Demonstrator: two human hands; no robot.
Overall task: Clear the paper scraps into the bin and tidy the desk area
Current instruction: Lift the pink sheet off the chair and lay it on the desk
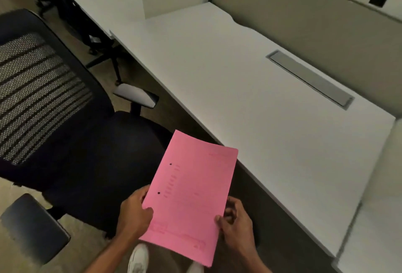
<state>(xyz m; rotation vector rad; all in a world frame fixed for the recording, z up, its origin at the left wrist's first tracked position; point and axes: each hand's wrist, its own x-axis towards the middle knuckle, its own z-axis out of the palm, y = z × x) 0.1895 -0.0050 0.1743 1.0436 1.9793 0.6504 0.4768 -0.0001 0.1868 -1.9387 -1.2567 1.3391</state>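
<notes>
1. A pink folder (189, 194) is held in the air, low in the view, in front of the person's body. It is not resting on anything.
2. The folder is closed and tilted, with its far corner pointing toward the worktop (250, 90). Two small dark holes show near its left edge, and faint printed lines cover the front; the print is too blurred to read. What is inside the folder cannot be seen.
3. The left hand (134, 214) is clamped on the left edge of the folder, with the thumb pressed on the front face and the fingers behind.
4. The right hand (237, 225) is closed on the lower right edge of the folder, thumb on the front, fingers curled at the side.
5. The folder lies between the two hands, and its top part overlaps the near edge of the worktop in the view.
6. The worktop is white. A long grey cable cover (309, 79) is set into its surface near the beige partition (315, 22) at the back.
7. A black office chair (65, 120) with a mesh back stands to the left of the folder, beside the worktop. Its grey armrest (136, 95) is close to the worktop edge.
8. White shoes (138, 258) show on the floor below the folder.
</notes>
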